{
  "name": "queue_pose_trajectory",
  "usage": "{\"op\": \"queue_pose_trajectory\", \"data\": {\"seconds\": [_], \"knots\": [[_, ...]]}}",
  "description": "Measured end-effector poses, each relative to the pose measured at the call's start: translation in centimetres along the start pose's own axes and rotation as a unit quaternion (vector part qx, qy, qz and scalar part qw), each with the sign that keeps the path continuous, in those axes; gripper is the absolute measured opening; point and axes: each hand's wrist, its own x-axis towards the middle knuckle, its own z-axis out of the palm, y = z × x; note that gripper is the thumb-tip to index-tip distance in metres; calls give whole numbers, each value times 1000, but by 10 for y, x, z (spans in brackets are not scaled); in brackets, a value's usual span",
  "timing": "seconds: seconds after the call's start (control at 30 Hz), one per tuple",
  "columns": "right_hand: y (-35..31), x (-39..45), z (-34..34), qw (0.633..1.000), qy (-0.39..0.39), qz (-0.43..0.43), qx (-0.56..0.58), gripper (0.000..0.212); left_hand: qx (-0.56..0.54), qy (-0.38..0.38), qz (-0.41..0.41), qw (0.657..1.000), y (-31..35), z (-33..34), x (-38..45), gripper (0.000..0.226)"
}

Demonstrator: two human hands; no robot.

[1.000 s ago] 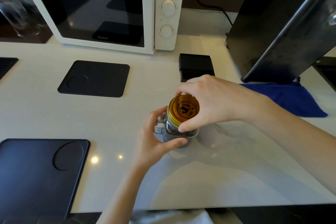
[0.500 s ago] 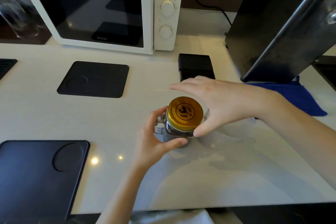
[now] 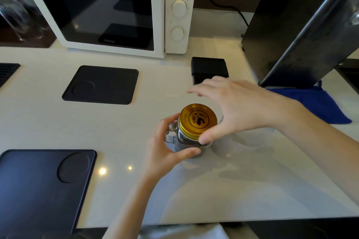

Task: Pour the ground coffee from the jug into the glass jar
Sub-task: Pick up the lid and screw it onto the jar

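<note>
both hands [image 3: 167, 149] [image 3: 233, 108] flank the lidded glass jar [image 3: 191, 134].

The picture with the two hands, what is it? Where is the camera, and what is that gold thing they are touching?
The camera sits on a person's head and looks down, so you see that person's own two hands, as if you were them.

The left hand is wrapped around a glass jar with a little handle, keeping it steady on the white counter. The gold thing is the jar's lid, and it is on the jar. The right hand is spread open over it, with only the thumb touching the lid's edge. Something dark is inside the jar.

Around them are a white microwave at the back, three flat black mats, a small black box and a blue cloth. No jug is in sight.
</note>
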Motion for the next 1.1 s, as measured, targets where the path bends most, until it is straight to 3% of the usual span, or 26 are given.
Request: {"op": "queue_pose_trajectory", "data": {"seconds": [0.1, 0.3, 0.43, 0.73, 1.1], "knots": [[1, 0, 11, 998, -22, -27, 51, 87, -6, -3, 1, 1000, -1, 1, 0, 79], [-1, -1, 41, 989, 121, 18, 80, 74, 14, 12, 9, 1000, -1, -1, 0, 77], [-2, -1, 51, 978, 175, 30, 108, 70, 36, 18, 21, 999, -5, -2, 4, 77], [23, 38, 33, 970, 150, 61, 182, 67, 38, 17, 7, 999, -13, -1, 58, 76], [65, 90, 20, 952, 172, 80, 240, 69, 6, -21, -26, 999, -31, -1, 133, 78]]}}
